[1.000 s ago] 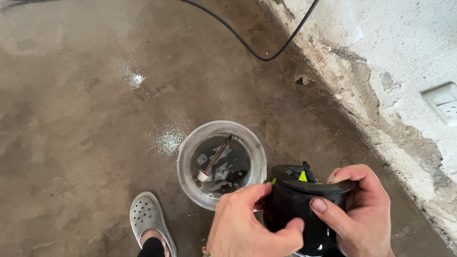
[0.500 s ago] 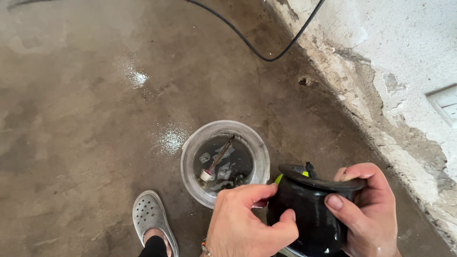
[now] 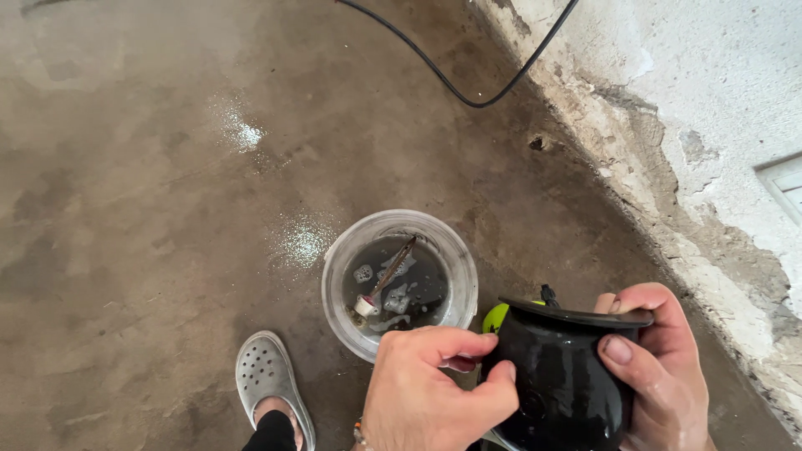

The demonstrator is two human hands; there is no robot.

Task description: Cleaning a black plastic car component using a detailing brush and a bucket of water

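Glossy black housing (image 3: 564, 376), wet-looking, with a flat rim and a lime-green part behind it, sits low right, clasped between the left hand (image 3: 426, 392) and right hand (image 3: 660, 367). Just beside stands a clear tub (image 3: 399, 280) of dark water on concrete floor (image 3: 150, 209).

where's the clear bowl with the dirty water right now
In the head view the clear bowl sits on the concrete floor at lower centre, just beyond the left hand and right of the grey shoe.

Black housing's (image 3: 568, 384) base cut off
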